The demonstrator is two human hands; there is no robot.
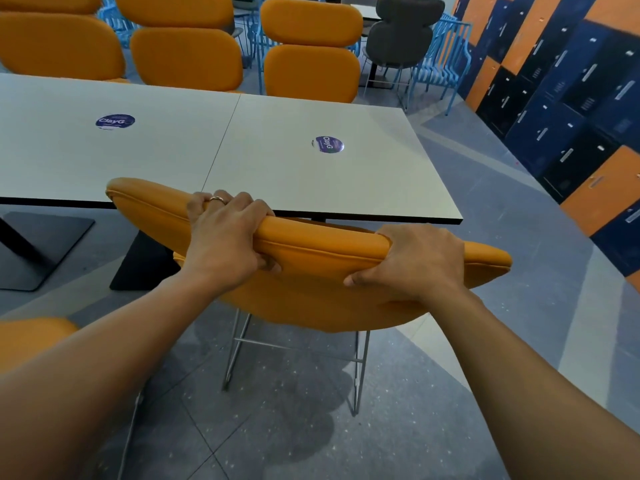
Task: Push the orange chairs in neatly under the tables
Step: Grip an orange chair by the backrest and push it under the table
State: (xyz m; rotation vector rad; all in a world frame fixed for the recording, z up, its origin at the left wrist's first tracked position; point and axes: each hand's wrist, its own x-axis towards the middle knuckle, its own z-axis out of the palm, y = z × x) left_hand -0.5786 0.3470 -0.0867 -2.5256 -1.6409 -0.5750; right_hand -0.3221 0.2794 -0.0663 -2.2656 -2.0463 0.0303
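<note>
An orange chair [322,251] with thin metal legs stands at the near edge of the white table [277,174], its padded top cushion level with the tabletop edge. My left hand [225,237] grips the cushion left of its middle, fingers curled over the top, a ring on one finger. My right hand [412,261] grips the cushion toward its right end, thumb underneath. The chair's seat is hidden below the backrest and table.
Three orange chairs [311,53] line the table's far side. Part of another orange chair [31,337] shows at the lower left. The table's black base [34,247] sits left. A grey chair [401,36] and blue metal chairs stand behind; blue and orange lockers [571,84] fill the right wall.
</note>
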